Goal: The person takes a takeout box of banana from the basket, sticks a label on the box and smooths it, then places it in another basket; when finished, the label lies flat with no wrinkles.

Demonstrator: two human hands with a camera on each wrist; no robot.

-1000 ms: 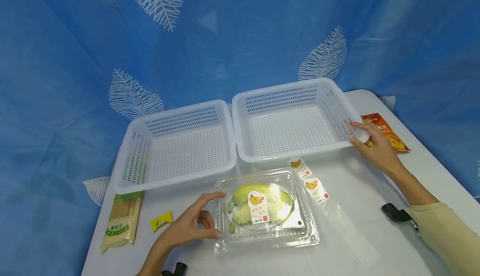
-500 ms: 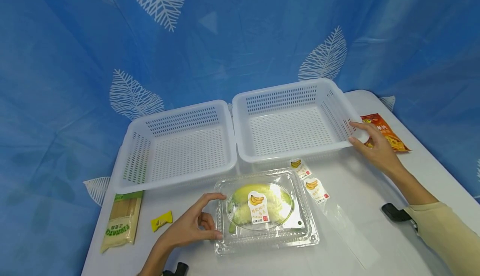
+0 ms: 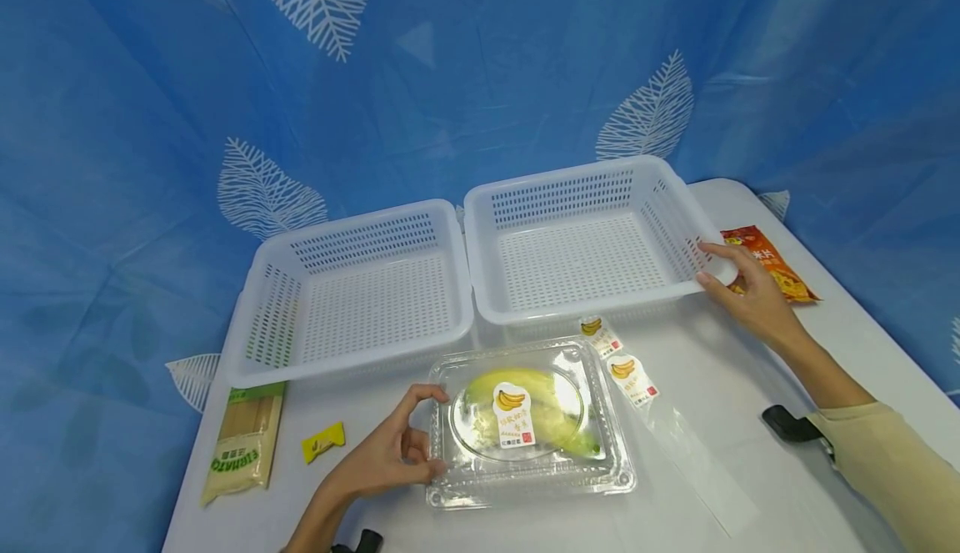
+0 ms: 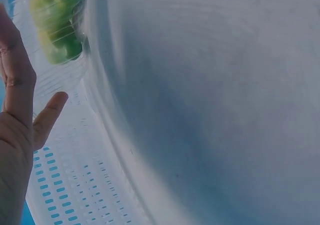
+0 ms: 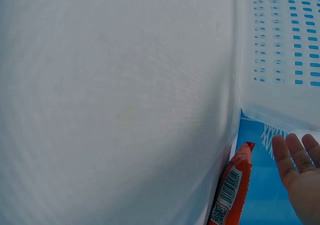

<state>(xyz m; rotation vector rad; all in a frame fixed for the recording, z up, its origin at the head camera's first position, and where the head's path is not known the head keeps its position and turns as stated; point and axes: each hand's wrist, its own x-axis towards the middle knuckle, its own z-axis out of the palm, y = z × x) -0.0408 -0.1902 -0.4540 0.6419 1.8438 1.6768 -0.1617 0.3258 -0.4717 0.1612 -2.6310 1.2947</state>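
In the head view my left hand (image 3: 390, 451) grips the left edge of a clear plastic clamshell box (image 3: 607, 428) between thumb and bent fingers. Green-yellow bananas (image 3: 551, 419) lie inside under a banana sticker (image 3: 512, 415). The left wrist view has the bananas (image 4: 57, 25) above the thumb. My right hand (image 3: 753, 303) holds the front right corner of the right white basket (image 3: 592, 307), thumb on the front rim and index finger over the side. Its fingers (image 5: 284, 157) show straight beside the basket corner in the right wrist view; their contact is partly hidden.
Left of that basket stands another white basket (image 3: 360, 361). A noodle pack (image 3: 246, 444) and a small yellow packet (image 3: 324, 442) lie at left. A sticker strip (image 3: 632, 378) lies right of the box. An orange snack bag (image 3: 780, 269) is by the table's right edge.
The clamshell box has shifted slightly left, and the bananas inside have rolled, their green end now at lower right. My left fingers have moved slightly left; the right hand has stayed put.
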